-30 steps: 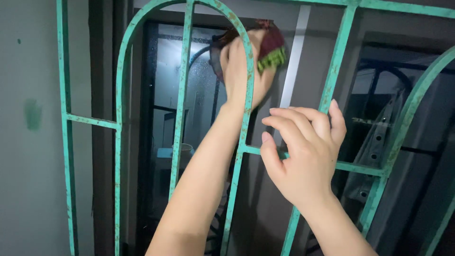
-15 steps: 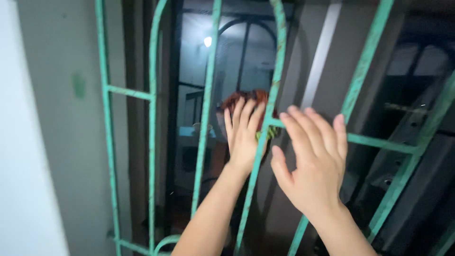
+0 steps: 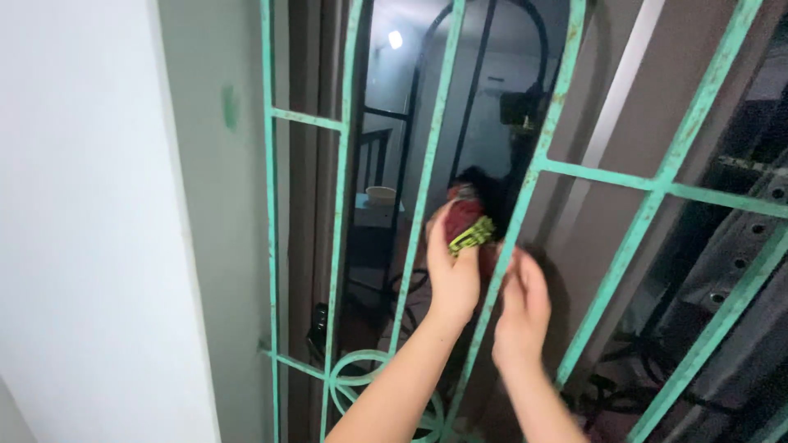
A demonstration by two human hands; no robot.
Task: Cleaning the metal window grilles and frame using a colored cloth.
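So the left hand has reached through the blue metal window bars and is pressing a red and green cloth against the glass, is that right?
Not quite: the metal window bars are green, with rusty specks, not blue. The head view shows the left hand reaching through them, pressing the red and green cloth against the glass.

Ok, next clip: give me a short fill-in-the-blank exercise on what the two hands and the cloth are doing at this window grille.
1. The left hand reaches through the rusty painted metal grille, whose bars are ____ in colour.
2. That hand presses a dark red cloth with a yellow-green patch against the ____ pane behind the bars.
3. The right hand holds ____.
4. Left of the grille stands a plain ____ wall.

Missing words: green; glass; nothing; white
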